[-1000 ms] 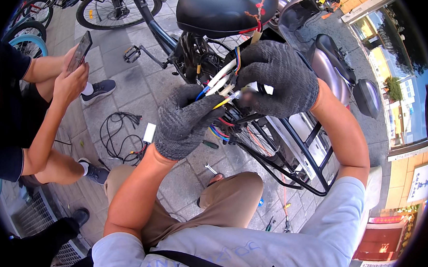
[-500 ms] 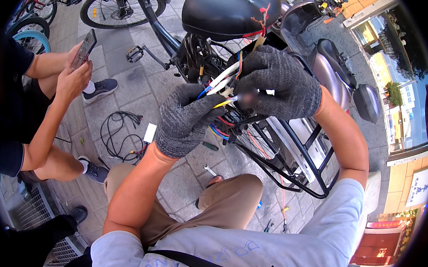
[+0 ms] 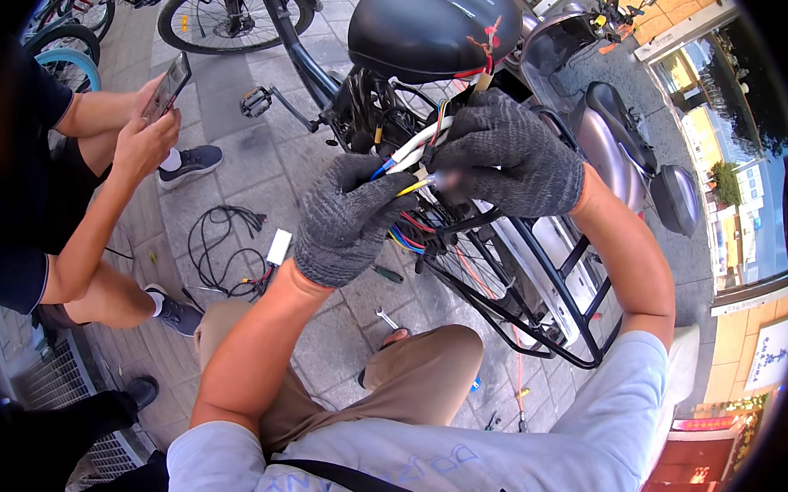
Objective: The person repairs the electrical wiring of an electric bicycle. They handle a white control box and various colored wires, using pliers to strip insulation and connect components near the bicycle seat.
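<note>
Seemed mid-wiring, upper middle of the frame: left hand pinched a yellow wire, couldn't tell if the right hand gripped it, next bit probably needed steadiness.

- Curls gloved left hand, pinching toward right hand.
- Arches right hand, also gloved, just beside left hand.
- Angles left forearm behind left hand, right forearm behind right hand.
</note>
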A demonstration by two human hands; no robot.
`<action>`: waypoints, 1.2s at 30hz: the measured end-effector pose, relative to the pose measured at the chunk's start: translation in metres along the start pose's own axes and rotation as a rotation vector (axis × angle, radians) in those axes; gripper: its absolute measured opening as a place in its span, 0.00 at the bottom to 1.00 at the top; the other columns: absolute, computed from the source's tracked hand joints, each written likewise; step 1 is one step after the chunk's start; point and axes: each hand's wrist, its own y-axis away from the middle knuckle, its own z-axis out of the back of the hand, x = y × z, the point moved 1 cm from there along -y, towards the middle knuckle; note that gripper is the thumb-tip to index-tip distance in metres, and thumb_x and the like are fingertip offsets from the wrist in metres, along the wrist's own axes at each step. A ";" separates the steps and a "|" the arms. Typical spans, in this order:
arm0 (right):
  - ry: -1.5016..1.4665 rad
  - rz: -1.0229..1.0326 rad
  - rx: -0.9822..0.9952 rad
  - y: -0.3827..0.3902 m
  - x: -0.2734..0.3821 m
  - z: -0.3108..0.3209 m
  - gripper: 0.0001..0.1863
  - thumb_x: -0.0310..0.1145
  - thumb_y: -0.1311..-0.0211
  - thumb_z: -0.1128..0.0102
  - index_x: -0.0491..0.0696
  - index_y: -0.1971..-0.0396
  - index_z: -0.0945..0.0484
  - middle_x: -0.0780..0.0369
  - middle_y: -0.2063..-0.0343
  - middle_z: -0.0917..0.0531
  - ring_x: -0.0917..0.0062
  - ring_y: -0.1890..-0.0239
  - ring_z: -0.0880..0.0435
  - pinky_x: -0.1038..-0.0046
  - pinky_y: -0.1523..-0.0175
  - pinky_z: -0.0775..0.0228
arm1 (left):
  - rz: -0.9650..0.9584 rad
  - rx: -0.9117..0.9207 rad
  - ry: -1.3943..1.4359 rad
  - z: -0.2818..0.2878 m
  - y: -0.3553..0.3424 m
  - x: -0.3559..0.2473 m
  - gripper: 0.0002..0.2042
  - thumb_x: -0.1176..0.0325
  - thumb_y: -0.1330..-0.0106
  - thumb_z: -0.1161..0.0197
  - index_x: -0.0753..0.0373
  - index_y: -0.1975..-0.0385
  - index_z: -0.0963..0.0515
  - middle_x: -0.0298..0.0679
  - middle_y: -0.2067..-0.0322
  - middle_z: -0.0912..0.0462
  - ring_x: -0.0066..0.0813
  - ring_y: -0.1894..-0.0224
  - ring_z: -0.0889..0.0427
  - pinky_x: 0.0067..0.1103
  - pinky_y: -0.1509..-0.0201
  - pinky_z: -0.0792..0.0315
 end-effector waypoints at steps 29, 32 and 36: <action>-0.012 -0.204 0.070 0.007 0.007 0.009 0.10 0.36 0.42 0.28 0.47 0.63 0.13 0.56 0.66 0.15 0.59 0.59 0.16 0.59 0.52 0.25 | 0.133 0.025 0.028 0.001 0.000 -0.007 0.15 0.77 0.36 0.29 0.63 0.50 0.15 0.45 0.57 0.18 0.37 0.58 0.16 0.28 0.55 0.21; -0.018 -0.183 0.049 0.005 0.008 0.006 0.11 0.37 0.42 0.28 0.47 0.63 0.13 0.56 0.67 0.16 0.59 0.60 0.17 0.58 0.52 0.26 | 0.114 -0.013 0.091 -0.004 0.004 0.002 0.18 0.75 0.41 0.26 0.60 0.49 0.14 0.44 0.57 0.19 0.41 0.56 0.17 0.30 0.53 0.22; -0.007 -0.168 0.019 0.004 0.009 0.001 0.10 0.36 0.42 0.28 0.47 0.64 0.13 0.56 0.69 0.17 0.58 0.62 0.17 0.58 0.54 0.27 | 0.046 0.023 -0.008 0.001 0.001 -0.002 0.15 0.77 0.37 0.29 0.63 0.49 0.15 0.45 0.55 0.19 0.37 0.58 0.16 0.27 0.55 0.20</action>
